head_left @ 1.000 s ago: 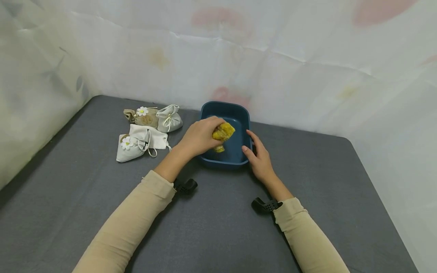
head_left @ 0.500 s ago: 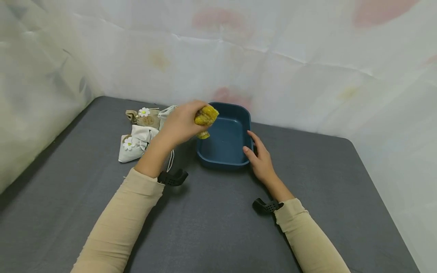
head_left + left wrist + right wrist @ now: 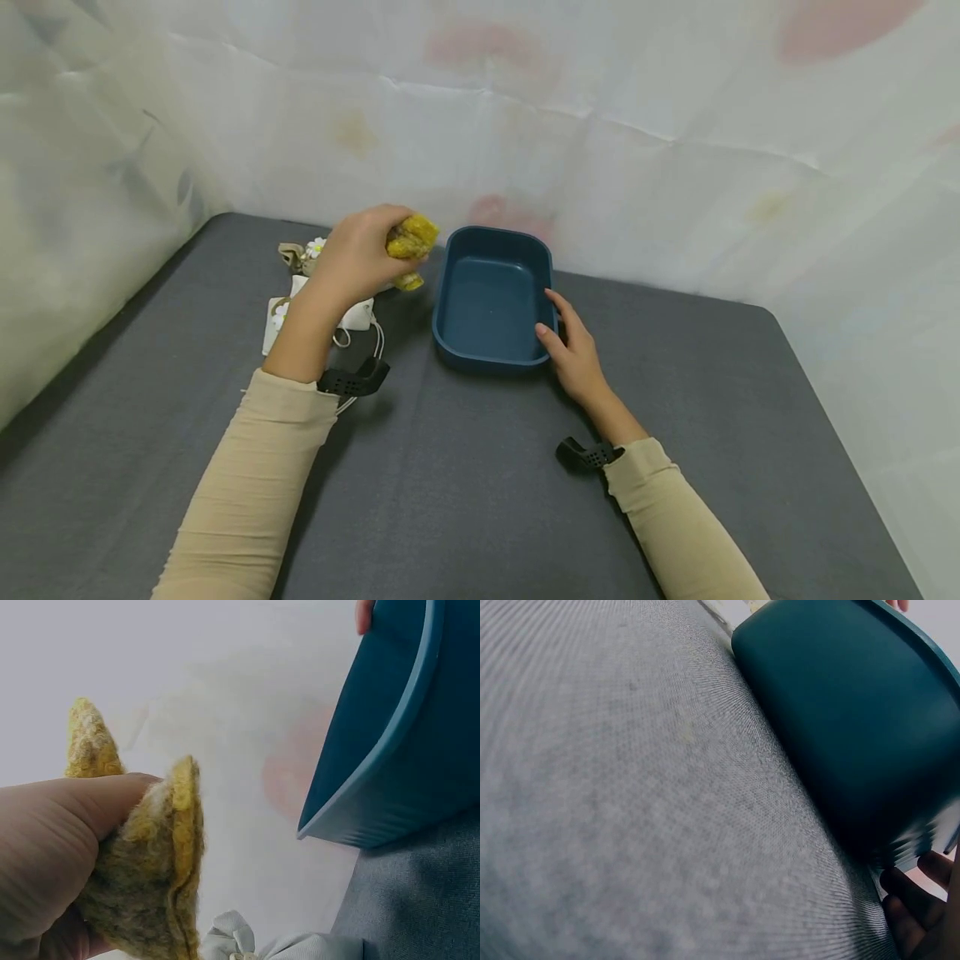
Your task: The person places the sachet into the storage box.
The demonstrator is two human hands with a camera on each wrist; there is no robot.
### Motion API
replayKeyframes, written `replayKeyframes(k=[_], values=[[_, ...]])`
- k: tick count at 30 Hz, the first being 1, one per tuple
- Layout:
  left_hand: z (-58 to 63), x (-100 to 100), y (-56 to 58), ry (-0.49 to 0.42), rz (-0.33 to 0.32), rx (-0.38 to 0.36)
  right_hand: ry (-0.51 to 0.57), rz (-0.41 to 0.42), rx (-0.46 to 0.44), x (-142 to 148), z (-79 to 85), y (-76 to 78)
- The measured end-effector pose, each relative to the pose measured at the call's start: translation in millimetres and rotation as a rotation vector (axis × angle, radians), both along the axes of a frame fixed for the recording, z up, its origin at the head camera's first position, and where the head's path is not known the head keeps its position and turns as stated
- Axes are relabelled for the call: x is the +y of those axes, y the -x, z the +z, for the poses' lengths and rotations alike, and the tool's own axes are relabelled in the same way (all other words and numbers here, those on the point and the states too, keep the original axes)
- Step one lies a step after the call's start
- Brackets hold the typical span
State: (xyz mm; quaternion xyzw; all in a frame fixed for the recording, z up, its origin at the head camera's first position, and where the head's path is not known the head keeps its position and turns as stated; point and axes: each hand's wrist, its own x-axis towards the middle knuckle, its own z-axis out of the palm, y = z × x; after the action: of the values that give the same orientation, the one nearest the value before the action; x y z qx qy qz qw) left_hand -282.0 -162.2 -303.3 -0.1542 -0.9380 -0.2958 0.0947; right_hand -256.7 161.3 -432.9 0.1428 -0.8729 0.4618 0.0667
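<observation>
My left hand (image 3: 348,258) grips a folded, fuzzy yellow-and-brown cloth piece (image 3: 412,237), held up to the left of the blue bin (image 3: 491,364). In the left wrist view a stitched seam runs down the cloth (image 3: 161,900), and its ends stick out on either side of my thumb. Inside the bin, the bare bottom shows. My right hand (image 3: 579,354) holds the bin's right side, thumb and a fingertip over the rim; the right wrist view shows its other fingers (image 3: 915,900) against the outer wall. Beneath my left hand lie small drawstring pouches, partly covered by it.
Among the pouches are a tan one (image 3: 291,257) and a white one (image 3: 358,315) with loose cords. Dark grey cloth (image 3: 480,483) covers the table. A pale floral sheet (image 3: 645,183) hangs along the back and sides.
My left hand has carried the yellow cloth from over the blue bin leftward, to above the pouches. My right hand and the bin have stayed in place.
</observation>
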Motion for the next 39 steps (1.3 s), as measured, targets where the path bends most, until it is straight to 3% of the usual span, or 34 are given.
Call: replayKeyframes(k=[13,21,30,39], values=[[-6.5,12.8,2.5,0.064,-0.021,-0.05,0.024,0.023,-0.001,-0.4,0.0,-1.7],[-12.6,28.7,4.0,0.065,-0.11,-0.014,0.025,0.028,0.004,0.0,0.3,-1.7],[-17.5,44.9,0.0,0.067,-0.138,-0.029,0.027,0.023,-0.006,-0.3,0.6,-1.7],[-31.5,60.8,-2.0,0.1,-0.189,-0.033,0.031,0.027,-0.01,-1.4,1.3,-2.1]])
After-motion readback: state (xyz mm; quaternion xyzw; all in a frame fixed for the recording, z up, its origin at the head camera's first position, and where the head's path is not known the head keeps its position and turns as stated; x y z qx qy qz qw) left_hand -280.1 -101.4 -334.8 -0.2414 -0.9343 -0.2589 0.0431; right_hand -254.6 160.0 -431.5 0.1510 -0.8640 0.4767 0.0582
